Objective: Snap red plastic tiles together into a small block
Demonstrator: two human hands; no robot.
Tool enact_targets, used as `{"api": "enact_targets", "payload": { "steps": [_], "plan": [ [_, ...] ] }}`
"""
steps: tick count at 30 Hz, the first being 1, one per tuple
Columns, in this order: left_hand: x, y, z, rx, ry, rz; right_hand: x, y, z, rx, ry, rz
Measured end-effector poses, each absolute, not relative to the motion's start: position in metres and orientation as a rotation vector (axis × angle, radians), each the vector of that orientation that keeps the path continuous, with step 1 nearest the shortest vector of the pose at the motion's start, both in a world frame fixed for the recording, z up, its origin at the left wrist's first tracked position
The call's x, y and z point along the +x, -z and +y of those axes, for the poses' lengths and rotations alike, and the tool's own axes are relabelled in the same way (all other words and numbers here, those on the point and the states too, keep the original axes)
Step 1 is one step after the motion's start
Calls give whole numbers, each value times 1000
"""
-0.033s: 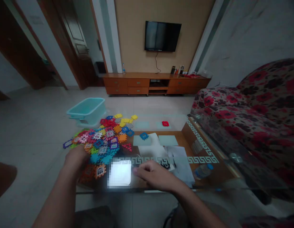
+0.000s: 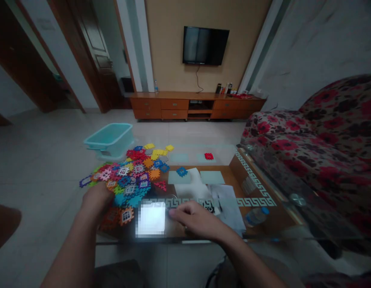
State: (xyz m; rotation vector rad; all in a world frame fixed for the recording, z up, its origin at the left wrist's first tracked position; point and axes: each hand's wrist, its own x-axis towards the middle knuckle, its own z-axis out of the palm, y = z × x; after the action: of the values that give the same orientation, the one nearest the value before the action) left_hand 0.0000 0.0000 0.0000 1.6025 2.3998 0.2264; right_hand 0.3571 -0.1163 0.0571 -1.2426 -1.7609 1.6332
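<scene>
My left hand (image 2: 97,198) is closed at the near left side of a heap of colourful interlocking plastic tiles (image 2: 129,190). Its fingertips are hidden, so I cannot tell whether a tile is in them. Over the near part of the table, my right hand (image 2: 197,220) has its fingers curled, thumb pointing left. The thumb tip meets the right edge of a bright white rectangle (image 2: 151,219), which is pixelated and cannot be read. Anything between those fingers is too hidden to name. An orange tile with a white window insert (image 2: 127,216) lies between my left hand and the rectangle.
A glass-topped table (image 2: 230,200) carries a blue tile (image 2: 181,172) and a red tile (image 2: 208,156), apart from the heap. Papers (image 2: 229,206) and a blue-capped bottle (image 2: 257,216) show at right. A turquoise tub (image 2: 110,138) stands beyond the heap. A flowered sofa (image 2: 320,160) is at right.
</scene>
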Motion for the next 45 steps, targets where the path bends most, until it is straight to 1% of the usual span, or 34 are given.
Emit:
{"api": "enact_targets", "payload": {
  "steps": [2, 4, 6, 8, 11, 15, 18, 25, 32, 38, 45],
  "plan": [
    [12, -7, -3, 1691, -177, 2441, 357, -53, -113, -1293, -1572, -1678],
    [30, -15, -7, 1767, -312, 2357, 356, -48, -111, -1318, -1528, -1626],
    [53, -23, -12, 1763, -564, 2117, 354, -44, -110, -1348, -1513, -1605],
    [79, -29, -19, 1685, -736, 1761, 351, -41, -110, -1361, -1505, -1587],
    [113, -33, -34, 1529, -785, 1390, 347, -39, -109, -1319, -1509, -1495],
    [141, -37, -51, 1315, -781, 1189, 346, -34, -104, -1317, -1523, -1227],
    [151, -37, -56, 1219, -791, 1108, 348, -31, -99, -1311, -1553, -1092],
    [161, -35, -58, 1237, -760, 965, 350, -30, -96, -1211, -1599, -973],
    [165, -42, -59, 1312, -849, 915, 355, -29, -94, -1260, -1442, -849],
    [163, -33, -56, 1279, -795, 817, 357, -28, -93, -1275, -1321, -904],
    [166, -27, -53, 1172, -848, 870, 353, -23, -95, -1203, -1263, -924]
  ]
}}
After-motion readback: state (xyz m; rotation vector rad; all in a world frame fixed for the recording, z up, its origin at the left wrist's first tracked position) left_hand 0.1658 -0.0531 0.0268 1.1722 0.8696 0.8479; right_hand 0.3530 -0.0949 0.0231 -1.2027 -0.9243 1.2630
